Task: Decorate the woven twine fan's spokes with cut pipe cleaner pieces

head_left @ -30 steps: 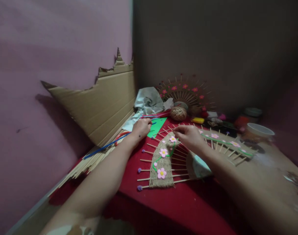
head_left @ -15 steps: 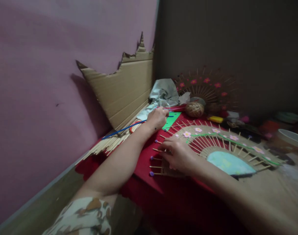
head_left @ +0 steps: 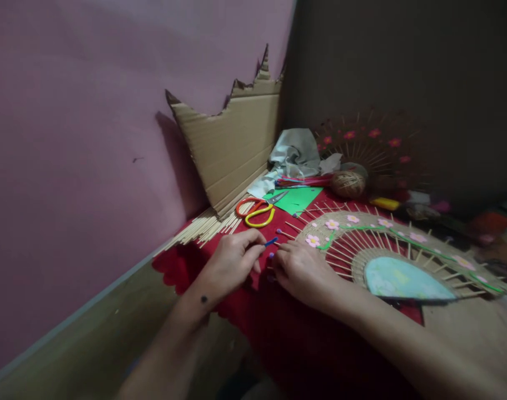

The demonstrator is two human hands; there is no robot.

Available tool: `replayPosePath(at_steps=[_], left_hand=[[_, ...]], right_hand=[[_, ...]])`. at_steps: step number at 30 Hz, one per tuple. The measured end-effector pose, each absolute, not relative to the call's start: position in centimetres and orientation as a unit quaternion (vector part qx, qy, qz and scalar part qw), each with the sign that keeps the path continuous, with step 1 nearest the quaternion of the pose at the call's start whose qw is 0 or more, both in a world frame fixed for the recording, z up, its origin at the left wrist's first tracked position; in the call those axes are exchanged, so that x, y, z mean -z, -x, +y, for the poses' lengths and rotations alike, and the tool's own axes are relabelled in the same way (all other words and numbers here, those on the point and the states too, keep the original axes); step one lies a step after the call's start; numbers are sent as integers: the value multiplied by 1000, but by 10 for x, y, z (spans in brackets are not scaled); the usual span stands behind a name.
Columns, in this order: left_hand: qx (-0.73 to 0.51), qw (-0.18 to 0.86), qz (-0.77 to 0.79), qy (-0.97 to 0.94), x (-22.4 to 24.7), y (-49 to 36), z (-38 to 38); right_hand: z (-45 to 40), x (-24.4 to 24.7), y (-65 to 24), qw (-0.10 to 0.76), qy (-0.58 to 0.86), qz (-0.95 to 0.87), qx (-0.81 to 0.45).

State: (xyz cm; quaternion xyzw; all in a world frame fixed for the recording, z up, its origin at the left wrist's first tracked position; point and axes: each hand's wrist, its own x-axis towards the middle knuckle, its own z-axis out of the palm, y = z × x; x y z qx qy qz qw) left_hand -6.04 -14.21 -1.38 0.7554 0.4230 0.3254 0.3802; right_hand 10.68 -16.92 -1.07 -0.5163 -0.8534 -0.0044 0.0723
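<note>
Between its thumb and fingers my left hand point(head_left: 237, 258) pinches a blue stem point(head_left: 271, 242), whose tip points at the edge of the fan. My right hand point(head_left: 301, 269) is closed at the left end of the fan, over its stick ends; what its fingertips grip is hidden. The fan point(head_left: 349, 222) lies flat, made of thin sticks and woven twine, with pink flowers, a green vine line and a light blue centre. Small purple tips point(head_left: 279, 231) sit on some stick ends beside my hands.
Orange-and-yellow-handled scissors point(head_left: 259, 214) lie by a green sheet point(head_left: 299, 197) and a bundle of thin sticks point(head_left: 203, 228). Cut cardboard point(head_left: 237, 133) leans on the pink wall. Behind are a twine ball point(head_left: 348, 183), crumpled cloth point(head_left: 296, 153) and a second fan point(head_left: 372, 147).
My left hand has come back toward me from the green sheet, bringing the blue stem beside my right hand. The scissors are now uncovered. The view has shifted left.
</note>
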Motion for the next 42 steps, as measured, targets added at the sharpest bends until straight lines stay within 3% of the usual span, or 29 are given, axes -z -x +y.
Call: replayPosePath(at_steps=[6, 16, 21, 29, 42], left_hand=[[-389, 557, 387, -623, 26, 54, -147], [-432, 662, 303, -532, 0, 38, -130], [-447, 681, 294, -500, 2, 32, -131], [-448, 707, 274, -474, 5, 28, -134], [-421, 612, 370, -558, -2, 37, -140]], right_hand=[[-166, -12, -113, 208, 539, -816, -14], [-152, -53, -110, 313, 571, -757, -58], [-151, -48, -110, 334, 577, -739, -96], [-152, -43, -113, 374, 526, -763, -39], [-155, -41, -113, 375, 487, -788, 25]])
